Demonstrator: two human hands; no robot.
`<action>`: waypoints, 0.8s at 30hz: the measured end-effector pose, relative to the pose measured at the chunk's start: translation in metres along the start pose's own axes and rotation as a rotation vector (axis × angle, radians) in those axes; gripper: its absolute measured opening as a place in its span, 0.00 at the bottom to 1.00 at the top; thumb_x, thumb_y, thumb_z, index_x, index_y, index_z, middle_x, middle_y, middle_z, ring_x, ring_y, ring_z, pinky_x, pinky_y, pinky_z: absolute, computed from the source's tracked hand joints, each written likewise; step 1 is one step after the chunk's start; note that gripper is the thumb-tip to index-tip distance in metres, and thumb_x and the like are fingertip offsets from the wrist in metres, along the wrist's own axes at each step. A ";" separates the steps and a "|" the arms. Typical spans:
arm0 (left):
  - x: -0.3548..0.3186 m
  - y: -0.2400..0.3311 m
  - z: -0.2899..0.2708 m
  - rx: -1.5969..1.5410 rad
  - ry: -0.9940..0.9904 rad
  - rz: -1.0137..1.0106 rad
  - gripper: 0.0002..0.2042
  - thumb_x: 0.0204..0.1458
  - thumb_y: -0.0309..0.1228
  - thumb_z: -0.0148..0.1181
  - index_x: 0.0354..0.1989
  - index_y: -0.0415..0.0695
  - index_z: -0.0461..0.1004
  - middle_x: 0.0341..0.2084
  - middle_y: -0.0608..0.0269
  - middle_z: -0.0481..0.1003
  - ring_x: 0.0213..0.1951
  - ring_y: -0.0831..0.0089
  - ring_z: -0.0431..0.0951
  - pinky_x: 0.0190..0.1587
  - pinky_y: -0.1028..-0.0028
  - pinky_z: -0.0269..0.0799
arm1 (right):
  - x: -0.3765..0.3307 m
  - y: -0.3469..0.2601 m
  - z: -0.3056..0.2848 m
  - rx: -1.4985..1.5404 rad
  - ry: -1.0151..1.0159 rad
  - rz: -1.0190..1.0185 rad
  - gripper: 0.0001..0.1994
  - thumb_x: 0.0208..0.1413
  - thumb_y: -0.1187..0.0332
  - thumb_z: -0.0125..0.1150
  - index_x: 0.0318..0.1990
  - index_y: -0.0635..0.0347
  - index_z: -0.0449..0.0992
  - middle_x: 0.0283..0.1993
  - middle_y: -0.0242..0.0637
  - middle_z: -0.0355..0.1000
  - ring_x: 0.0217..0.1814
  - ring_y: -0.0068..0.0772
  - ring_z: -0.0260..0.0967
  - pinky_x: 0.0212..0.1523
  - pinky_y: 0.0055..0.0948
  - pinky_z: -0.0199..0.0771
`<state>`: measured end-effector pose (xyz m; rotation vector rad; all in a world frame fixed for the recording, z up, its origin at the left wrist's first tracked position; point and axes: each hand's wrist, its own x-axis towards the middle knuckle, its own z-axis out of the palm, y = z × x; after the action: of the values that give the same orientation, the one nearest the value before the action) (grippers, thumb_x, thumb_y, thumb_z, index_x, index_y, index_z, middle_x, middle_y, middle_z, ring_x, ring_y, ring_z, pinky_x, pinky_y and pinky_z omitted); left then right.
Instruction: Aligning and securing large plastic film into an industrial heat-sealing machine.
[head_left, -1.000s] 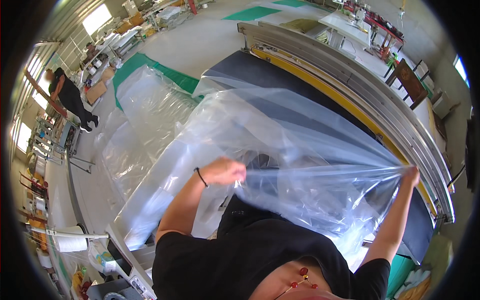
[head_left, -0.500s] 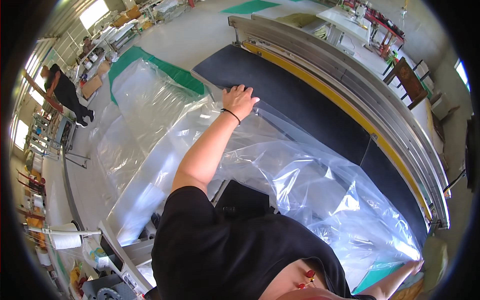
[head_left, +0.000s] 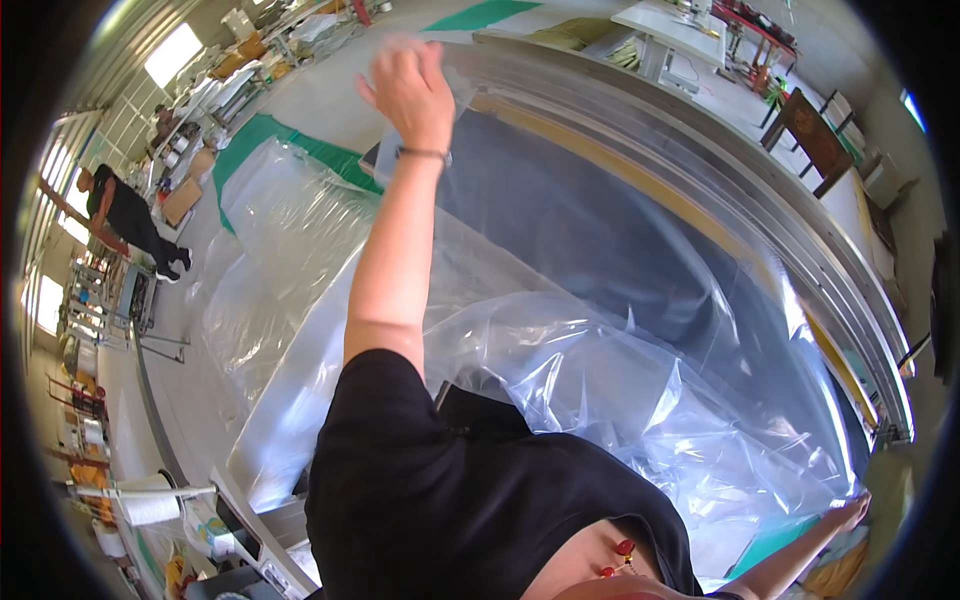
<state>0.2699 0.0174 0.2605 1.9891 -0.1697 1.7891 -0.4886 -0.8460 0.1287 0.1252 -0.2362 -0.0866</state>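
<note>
A large clear plastic sheet (head_left: 590, 350) spreads in front of me, crumpled at the near side and drawn thinly over a long black board (head_left: 560, 210). My left hand (head_left: 415, 95) is stretched far forward above the board's left end. Its fingers are blurred by motion, but the film's edge rises with it, so it seems to grip the sheet. At the far right, my right hand (head_left: 852, 510) is closed on the sheet's corner, its fingertips small in view. A taut fold runs up from that hand along the board.
Metal rails (head_left: 700, 140) and a yellow strip (head_left: 828, 345) border the board's far side. More plastic and a green sheet (head_left: 245, 150) lie on the floor at left. Another person (head_left: 130, 220) stands further left. Thread cones (head_left: 150, 500) and a machine frame are at lower left.
My left hand has swept forward and slightly left, carrying the film up over the black board and rails. The right hand has shifted slightly right and up, still on the corner.
</note>
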 end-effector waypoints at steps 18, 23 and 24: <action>-0.104 -0.042 -0.007 0.340 -1.391 -0.274 0.27 0.48 0.58 0.31 0.56 0.62 0.55 0.59 0.64 0.47 0.61 0.61 0.44 0.56 0.46 0.36 | -0.062 -0.125 -0.052 0.963 -0.805 0.416 0.21 0.52 0.55 0.40 0.46 0.61 0.68 0.48 0.41 0.65 0.50 0.39 0.62 0.50 0.34 0.58; -0.110 -0.105 0.054 0.507 -1.243 -0.481 0.27 0.47 0.58 0.34 0.56 0.64 0.55 0.60 0.65 0.46 0.61 0.62 0.42 0.58 0.50 0.34 | 0.002 -0.073 -0.027 1.156 -1.074 0.498 0.22 0.52 0.54 0.39 0.46 0.60 0.68 0.48 0.40 0.65 0.49 0.39 0.62 0.50 0.35 0.58; -0.091 -0.098 0.043 0.633 -1.113 -0.367 0.25 0.47 0.57 0.37 0.53 0.63 0.59 0.59 0.65 0.48 0.61 0.63 0.43 0.57 0.50 0.35 | 0.043 -0.052 -0.093 1.287 -1.153 0.496 0.22 0.51 0.54 0.39 0.46 0.59 0.68 0.48 0.40 0.65 0.49 0.39 0.62 0.50 0.35 0.58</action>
<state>0.3333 0.0678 0.1453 2.9944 0.4494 0.3585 -0.4285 -0.8913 0.0415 1.3036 -1.4500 0.5289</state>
